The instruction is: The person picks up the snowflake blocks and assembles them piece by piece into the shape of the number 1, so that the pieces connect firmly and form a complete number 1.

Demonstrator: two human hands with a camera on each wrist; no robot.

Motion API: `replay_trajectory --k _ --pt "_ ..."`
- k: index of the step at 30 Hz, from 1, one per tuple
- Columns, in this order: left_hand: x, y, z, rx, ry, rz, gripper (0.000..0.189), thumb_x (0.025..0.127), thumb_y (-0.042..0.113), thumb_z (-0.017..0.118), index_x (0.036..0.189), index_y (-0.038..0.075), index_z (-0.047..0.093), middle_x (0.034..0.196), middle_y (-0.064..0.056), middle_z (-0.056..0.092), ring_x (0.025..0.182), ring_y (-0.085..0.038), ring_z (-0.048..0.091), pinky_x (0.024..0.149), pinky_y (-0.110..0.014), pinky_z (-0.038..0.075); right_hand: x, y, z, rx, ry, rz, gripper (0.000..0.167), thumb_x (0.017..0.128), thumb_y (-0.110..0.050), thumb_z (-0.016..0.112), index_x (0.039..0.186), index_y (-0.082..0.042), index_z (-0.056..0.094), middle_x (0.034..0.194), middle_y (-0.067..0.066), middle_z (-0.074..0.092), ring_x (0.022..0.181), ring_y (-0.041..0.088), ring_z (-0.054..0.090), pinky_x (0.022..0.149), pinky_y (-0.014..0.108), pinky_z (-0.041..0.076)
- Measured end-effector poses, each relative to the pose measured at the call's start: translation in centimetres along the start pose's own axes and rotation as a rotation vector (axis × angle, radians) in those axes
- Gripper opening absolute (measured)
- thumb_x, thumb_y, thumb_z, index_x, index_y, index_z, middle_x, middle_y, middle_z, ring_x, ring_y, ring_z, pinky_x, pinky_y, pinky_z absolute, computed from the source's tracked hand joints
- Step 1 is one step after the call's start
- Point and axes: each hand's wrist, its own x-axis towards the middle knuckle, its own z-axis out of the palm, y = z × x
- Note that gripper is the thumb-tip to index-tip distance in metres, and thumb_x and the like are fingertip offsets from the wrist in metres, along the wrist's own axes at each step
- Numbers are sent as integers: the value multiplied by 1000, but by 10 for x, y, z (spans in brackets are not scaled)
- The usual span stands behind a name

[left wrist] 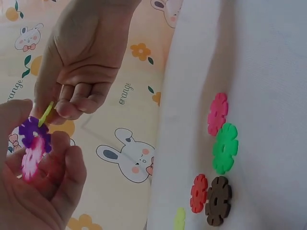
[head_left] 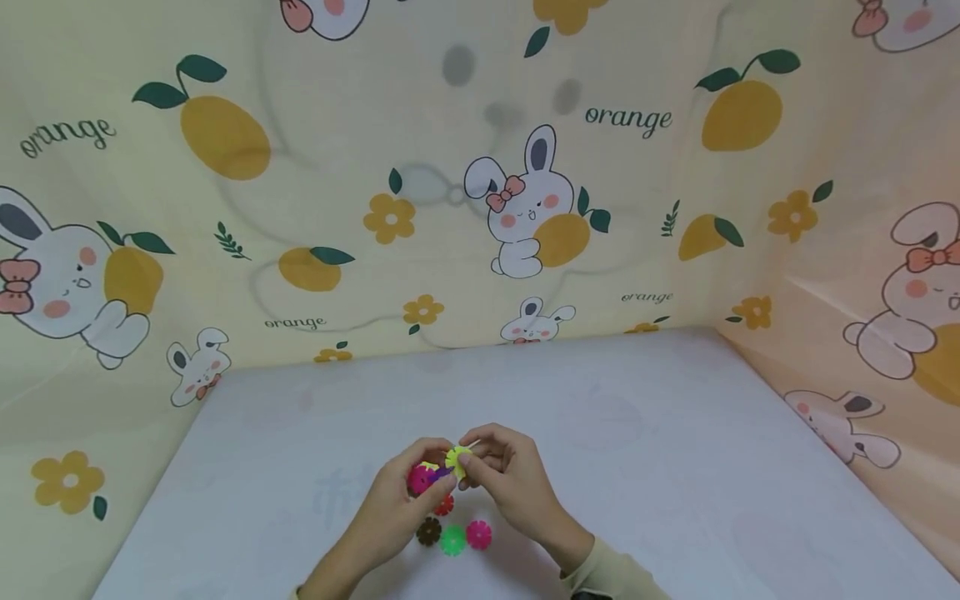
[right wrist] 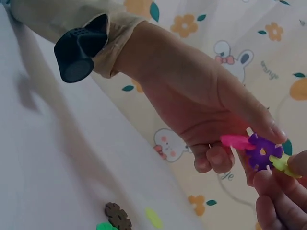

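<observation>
While the left grip (head_left: pixel 393 504) pinches the purple disc (left wrist: pixel 29 128) and pink disc (head_left: pixel 419 479), the right grip (head_left: pixel 517 483) holds the yellow disc (head_left: pixel 454 457) between thumb and fingers, probably so each steadies their joint. Below both, loose discs (head_left: pixel 453 541) lie near on the tabletop (head_left: pixel 637 433), seemingly for easy reach.
</observation>
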Motion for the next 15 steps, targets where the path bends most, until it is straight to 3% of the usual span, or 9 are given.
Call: replay_trajectory --k 6,8,12,15 --pt "-2 3 1 16 -12 1 45 92 28 75 133 22 56 121 -14 61 65 -12 62 61 -21 55 1 2 0 30 7 36 19 98 -4 60 109 10 59 88 35 65 64 5 67 67 23 58" --pt "-3 4 2 38 -5 22 47 91 25 77 133 21 56 122 -14 62 72 -11 62 62 -22 56 1 3 1 41 14 53 19 98 -4 60 109 11 59 89 35 65 64 6 67 67 23 58" --pt "-4 3 6 180 49 90 53 87 23 80 135 23 56 125 -1 64 102 -15 64 83 -27 59 0 6 3 56 26 87 18 97 -2 59 109 12 59 88 33 66 63 6 68 67 23 58" --pt "-4 1 9 276 94 129 54 86 22 81 134 24 57 123 7 65 112 -12 63 92 -30 57 0 7 5 65 25 115 18 96 -2 59 108 12 58 87 29 68 63 6 66 67 23 58"
